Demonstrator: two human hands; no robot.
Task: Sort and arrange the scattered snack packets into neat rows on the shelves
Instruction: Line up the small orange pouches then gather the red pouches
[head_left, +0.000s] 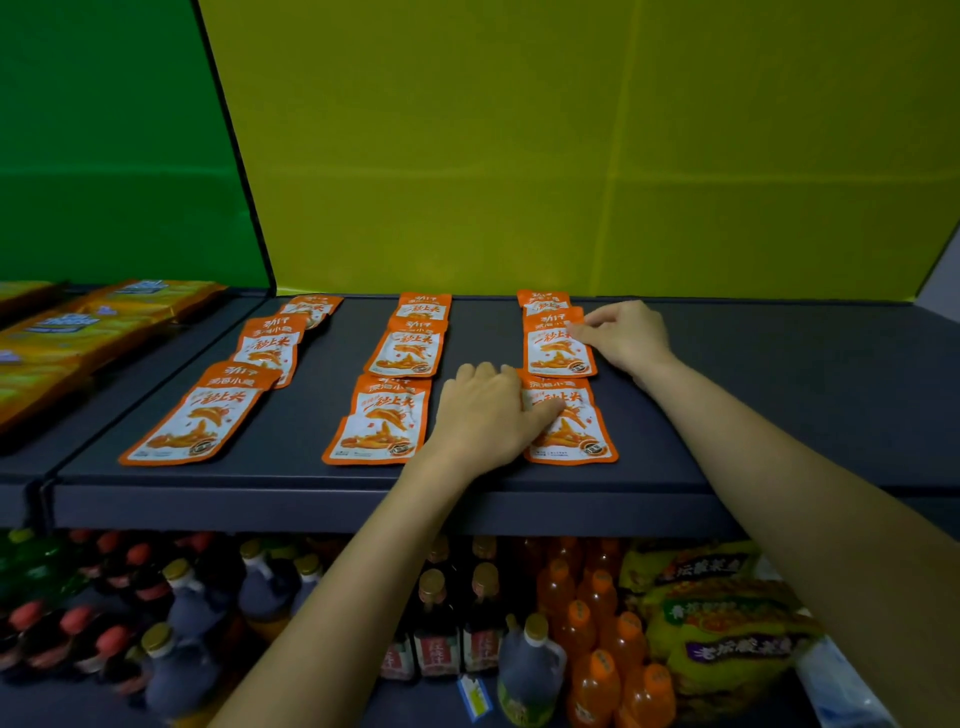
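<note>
Orange-and-white snack packets lie flat in three rows on the dark shelf. The left row has a front packet, the middle row a front packet. In the right row, my left hand rests palm down with its thumb pressing the left edge of the front packet. Behind it, my right hand pinches the upper right corner of the middle packet. A third packet sits at the back of that row, partly covered.
Yellow packets cover the neighbouring shelf on the left. A yellow-green back panel rises behind the shelf. Below stand dark sauce bottles, orange drink bottles and yellow noodle bags. The shelf's right part is bare.
</note>
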